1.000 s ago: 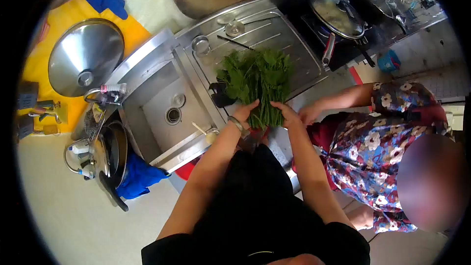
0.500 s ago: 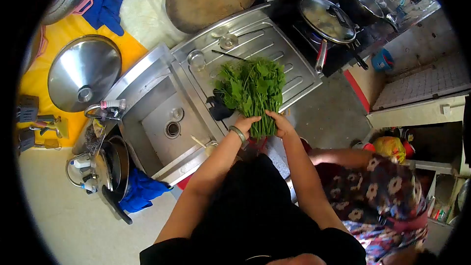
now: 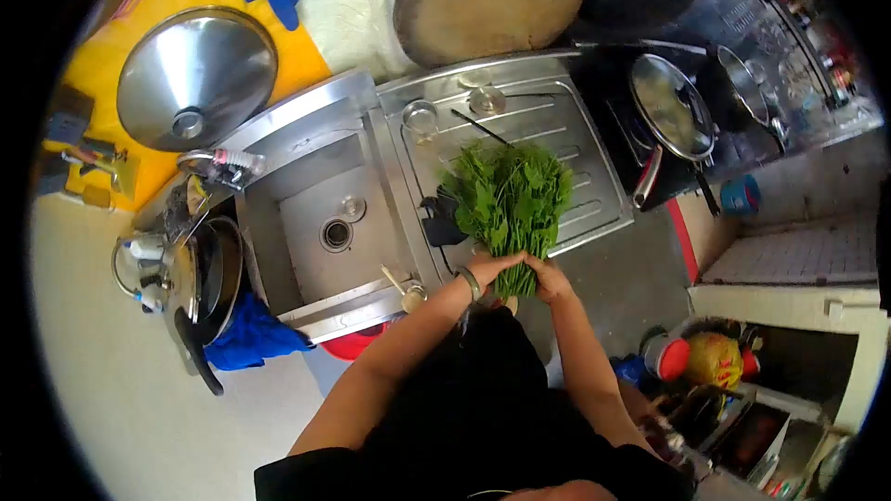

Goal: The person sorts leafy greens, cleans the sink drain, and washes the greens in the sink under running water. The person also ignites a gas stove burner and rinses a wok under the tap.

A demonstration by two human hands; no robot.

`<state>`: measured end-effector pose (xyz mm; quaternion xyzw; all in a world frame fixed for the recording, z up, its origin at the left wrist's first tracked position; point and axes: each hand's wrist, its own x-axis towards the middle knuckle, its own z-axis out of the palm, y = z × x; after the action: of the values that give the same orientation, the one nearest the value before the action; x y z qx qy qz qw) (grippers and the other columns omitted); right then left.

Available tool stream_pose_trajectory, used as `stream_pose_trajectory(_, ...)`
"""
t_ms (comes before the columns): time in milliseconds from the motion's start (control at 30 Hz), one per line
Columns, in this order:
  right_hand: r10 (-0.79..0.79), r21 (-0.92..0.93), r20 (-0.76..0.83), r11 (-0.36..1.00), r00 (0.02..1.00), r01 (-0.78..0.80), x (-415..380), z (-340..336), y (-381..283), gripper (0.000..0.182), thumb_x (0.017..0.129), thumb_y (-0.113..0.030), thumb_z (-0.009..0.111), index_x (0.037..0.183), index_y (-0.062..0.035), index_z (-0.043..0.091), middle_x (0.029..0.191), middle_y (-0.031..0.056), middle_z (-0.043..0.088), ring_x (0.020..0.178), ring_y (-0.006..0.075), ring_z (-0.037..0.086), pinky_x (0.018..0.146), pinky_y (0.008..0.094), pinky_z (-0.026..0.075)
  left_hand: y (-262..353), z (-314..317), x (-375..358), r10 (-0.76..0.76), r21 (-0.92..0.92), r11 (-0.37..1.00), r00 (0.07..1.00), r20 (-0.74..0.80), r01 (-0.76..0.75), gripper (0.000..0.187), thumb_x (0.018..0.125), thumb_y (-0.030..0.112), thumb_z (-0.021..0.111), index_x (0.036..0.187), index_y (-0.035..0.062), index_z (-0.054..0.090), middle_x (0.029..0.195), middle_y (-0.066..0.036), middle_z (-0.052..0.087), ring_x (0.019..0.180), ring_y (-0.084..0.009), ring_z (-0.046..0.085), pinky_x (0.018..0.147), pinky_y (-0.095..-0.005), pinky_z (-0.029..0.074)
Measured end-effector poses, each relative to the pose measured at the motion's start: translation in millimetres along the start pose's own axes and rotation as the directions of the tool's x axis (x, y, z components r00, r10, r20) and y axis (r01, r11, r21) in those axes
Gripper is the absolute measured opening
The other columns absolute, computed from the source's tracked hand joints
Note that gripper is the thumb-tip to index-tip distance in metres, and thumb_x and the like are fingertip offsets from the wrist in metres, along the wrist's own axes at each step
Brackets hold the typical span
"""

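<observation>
Greens point(image 3: 516, 199) | 2 hands gripping stems | beside sink point(image 3: 325, 223)

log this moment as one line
left hand + right hand: both around stems | leafy greens: leaves over drainboard | lidded pan: on stove

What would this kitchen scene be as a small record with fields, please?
left hand: grips leafy greens by the stems
right hand: grips the same stems
greens' position: tops over the ribbed drainboard
beside drainboard: steel sink
stove: glass-lidded pan
behind drainboard: round wooden board
yellow cover: conical steel lid on top
</observation>
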<state>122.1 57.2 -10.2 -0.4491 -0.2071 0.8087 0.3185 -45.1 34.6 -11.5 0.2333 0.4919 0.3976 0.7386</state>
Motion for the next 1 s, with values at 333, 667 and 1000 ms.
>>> stream_pose_trajectory(333, 0.087, -0.205, 0.209, 0.978, 0.974, -0.044, 15.9, -33.0, -30.6, 0.038, 0.08, -0.009, 0.067, 0.114, -0.0007, 0.053, 0.102, 0.0076, 0.061, 0.088, 0.0175, 0.06, 0.076, 0.0304, 0.049, -7.8, 30.2, 3.3, 0.366, 0.043, 0.931, 0.927, -0.082, -0.364, 0.047, 0.072, 0.007, 0.073, 0.114, 0.0015, 0.053, 0.107, -0.007, 0.061, 0.096, -0.0175, 0.057, 0.085, -0.0323, 0.046)
stream_pose_trajectory(667, 0.247, -0.242, 0.373, 0.956, 0.894, -0.164, 49.5, -36.2, -90.3, 0.054, 0.08, -0.013, 0.068, 0.126, -0.0028, 0.041, 0.119, 0.0086, 0.052, 0.105, 0.0229, 0.053, 0.085, 0.036, 0.046, 8.9, 67.5, 17.6, 0.368, -0.11, 0.901, 0.874, -0.317, -0.419, 0.04, 0.073, 0.0, 0.069, 0.111, 0.0008, 0.056, 0.102, -0.006, 0.063, 0.094, -0.016, 0.058, 0.081, -0.0312, 0.047)
stream_pose_trajectory(1000, 0.298, -0.389, 0.493, 0.916, 0.818, -0.099, 60.3, -27.8, -87.7, 0.055, 0.078, -0.017, 0.069, 0.124, -0.0035, 0.044, 0.116, 0.0085, 0.053, 0.105, 0.0225, 0.053, 0.087, 0.0366, 0.043, -1.0, 69.9, 0.9, 0.52, -0.002, 0.826, 0.762, -0.385, -0.564, 0.04, 0.075, -0.002, 0.066, 0.114, 0.0005, 0.055, 0.107, -0.006, 0.062, 0.097, -0.0165, 0.057, 0.085, -0.0305, 0.045)
